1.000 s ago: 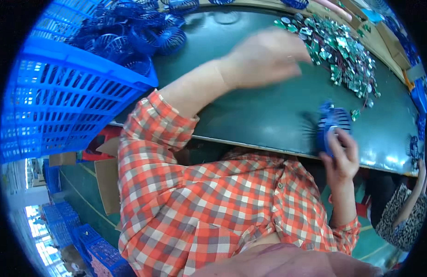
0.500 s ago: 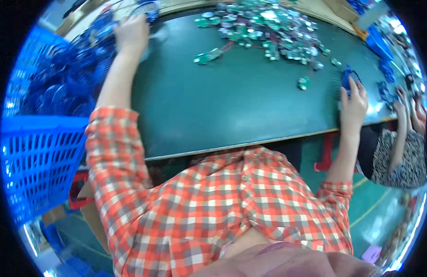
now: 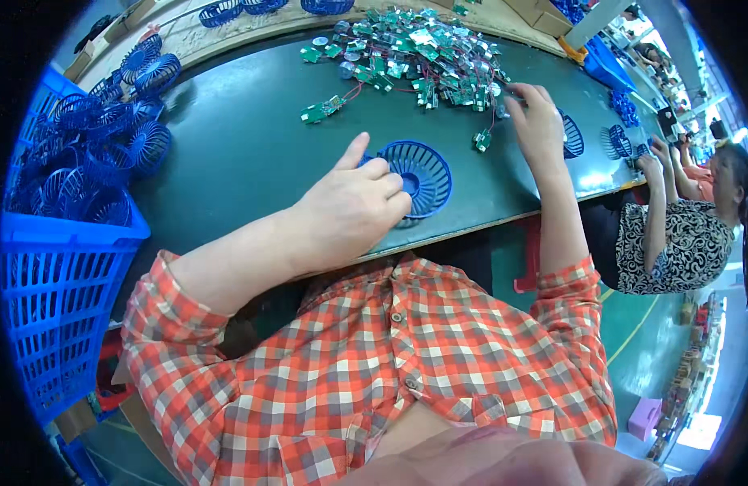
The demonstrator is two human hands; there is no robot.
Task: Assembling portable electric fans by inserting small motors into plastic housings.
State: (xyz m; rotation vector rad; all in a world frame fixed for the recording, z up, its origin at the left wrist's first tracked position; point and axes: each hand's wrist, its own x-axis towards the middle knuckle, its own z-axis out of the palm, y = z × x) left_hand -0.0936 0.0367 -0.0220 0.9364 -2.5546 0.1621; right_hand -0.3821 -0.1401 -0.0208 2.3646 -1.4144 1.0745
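Note:
My left hand [image 3: 354,198] is closed on the near left rim of a blue slatted fan guard [image 3: 440,180], a round plastic bowl shape held over the table's front edge with its inside facing up. My right hand [image 3: 540,130] is at the right side of a heap of green circuit boards [image 3: 435,61] with red wires. Its thumb and forefinger are apart, close to the heap's edge, and nothing shows between them. One circuit board [image 3: 482,140] lies loose to the left of that hand. Just right of my right wrist lies another blue fan guard [image 3: 570,136].
A blue crate [image 3: 62,235] heaped with blue fan guards [image 3: 107,154] stands at the left. More guards [image 3: 220,12] rest on the wooden ledge [image 3: 285,24] behind the green tabletop [image 3: 244,130]. At the right, a person [image 3: 673,235] works at the same table.
My left hand has come from the far left guards to the front middle, bringing one guard. My right hand has left the right-hand guard and moved left toward the circuit boards.

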